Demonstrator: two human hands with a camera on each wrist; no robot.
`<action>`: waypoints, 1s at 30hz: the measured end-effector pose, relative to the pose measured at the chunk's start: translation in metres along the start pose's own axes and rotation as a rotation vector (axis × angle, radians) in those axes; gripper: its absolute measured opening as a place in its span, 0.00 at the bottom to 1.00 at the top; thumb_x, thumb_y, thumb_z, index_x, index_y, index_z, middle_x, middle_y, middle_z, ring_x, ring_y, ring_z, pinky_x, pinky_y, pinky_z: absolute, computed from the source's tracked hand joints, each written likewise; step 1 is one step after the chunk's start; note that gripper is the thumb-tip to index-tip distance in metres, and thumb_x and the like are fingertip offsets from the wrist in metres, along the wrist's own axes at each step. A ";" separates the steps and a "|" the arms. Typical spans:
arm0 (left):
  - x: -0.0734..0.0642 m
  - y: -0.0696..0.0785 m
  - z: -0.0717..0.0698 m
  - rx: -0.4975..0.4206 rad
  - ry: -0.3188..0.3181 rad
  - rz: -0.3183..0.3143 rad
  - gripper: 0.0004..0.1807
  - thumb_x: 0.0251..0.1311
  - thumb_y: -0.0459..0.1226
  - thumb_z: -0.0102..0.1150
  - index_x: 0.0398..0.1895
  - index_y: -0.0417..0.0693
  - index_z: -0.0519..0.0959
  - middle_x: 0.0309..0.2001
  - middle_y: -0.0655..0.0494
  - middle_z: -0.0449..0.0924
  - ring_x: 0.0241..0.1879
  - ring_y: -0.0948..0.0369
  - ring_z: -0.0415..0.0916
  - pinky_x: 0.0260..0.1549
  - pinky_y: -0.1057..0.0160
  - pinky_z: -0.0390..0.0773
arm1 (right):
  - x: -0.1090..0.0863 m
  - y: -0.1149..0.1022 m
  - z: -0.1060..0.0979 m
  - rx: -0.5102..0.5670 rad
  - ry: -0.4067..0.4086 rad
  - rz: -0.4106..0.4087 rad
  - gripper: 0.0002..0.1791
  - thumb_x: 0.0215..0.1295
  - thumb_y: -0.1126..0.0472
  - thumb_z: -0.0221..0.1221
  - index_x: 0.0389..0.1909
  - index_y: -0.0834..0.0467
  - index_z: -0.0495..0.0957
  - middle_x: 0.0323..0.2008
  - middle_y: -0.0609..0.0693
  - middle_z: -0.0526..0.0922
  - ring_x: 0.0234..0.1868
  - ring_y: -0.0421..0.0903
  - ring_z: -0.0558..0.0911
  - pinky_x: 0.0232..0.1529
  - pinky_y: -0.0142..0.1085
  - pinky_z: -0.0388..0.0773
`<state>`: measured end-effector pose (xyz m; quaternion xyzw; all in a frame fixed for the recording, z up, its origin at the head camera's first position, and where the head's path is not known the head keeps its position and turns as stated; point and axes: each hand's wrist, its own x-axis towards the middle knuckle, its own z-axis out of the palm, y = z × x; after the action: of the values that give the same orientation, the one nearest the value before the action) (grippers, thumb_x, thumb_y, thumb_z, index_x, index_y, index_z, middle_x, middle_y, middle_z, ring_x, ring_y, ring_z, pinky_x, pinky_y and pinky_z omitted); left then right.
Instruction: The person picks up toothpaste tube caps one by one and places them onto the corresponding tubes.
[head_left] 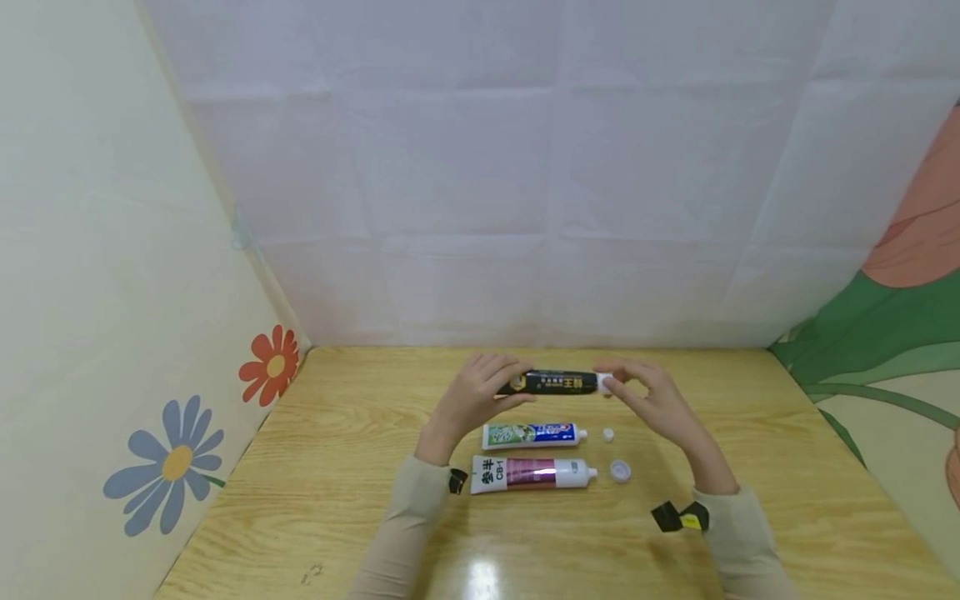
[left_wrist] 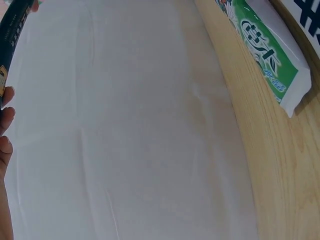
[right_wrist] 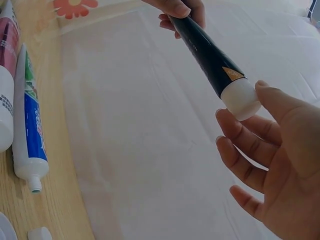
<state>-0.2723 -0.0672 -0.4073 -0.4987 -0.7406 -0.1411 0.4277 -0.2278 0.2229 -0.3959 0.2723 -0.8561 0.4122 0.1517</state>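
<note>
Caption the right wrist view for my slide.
Left hand grips a dark toothpaste tube; right hand pinches its white cap.

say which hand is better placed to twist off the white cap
Probably the right hand: it pinches the white cap, while the left hand grips the black tube near its other end.

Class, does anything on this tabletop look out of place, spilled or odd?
No spill shows. The blue-green tube and pink tube lie uncapped, small cap and larger cap beside them, unlike the black tube. Dark marks at the table's near left also interrupt its grain.
</note>
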 end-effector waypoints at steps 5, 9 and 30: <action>0.000 0.001 0.001 0.000 -0.002 0.007 0.25 0.51 0.50 0.64 0.48 0.45 0.78 0.41 0.56 0.80 0.38 0.63 0.75 0.41 0.68 0.75 | 0.000 0.001 0.000 0.022 -0.005 -0.011 0.13 0.68 0.62 0.51 0.51 0.57 0.77 0.30 0.42 0.81 0.33 0.38 0.78 0.41 0.39 0.73; 0.001 0.001 0.001 -0.011 0.009 0.011 0.25 0.48 0.49 0.67 0.46 0.44 0.79 0.41 0.56 0.80 0.37 0.63 0.75 0.40 0.68 0.76 | -0.002 0.001 0.001 0.025 -0.012 -0.013 0.13 0.68 0.62 0.51 0.51 0.56 0.76 0.29 0.42 0.81 0.33 0.40 0.78 0.42 0.41 0.72; 0.001 0.000 -0.001 -0.025 0.017 0.005 0.26 0.45 0.48 0.68 0.46 0.44 0.79 0.40 0.55 0.80 0.37 0.63 0.75 0.40 0.67 0.76 | -0.006 -0.009 -0.005 0.008 -0.050 0.008 0.28 0.54 0.63 0.65 0.58 0.57 0.71 0.45 0.48 0.79 0.45 0.42 0.74 0.52 0.50 0.68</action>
<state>-0.2719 -0.0670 -0.4056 -0.5046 -0.7339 -0.1536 0.4280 -0.2175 0.2241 -0.3904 0.2797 -0.8591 0.4092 0.1276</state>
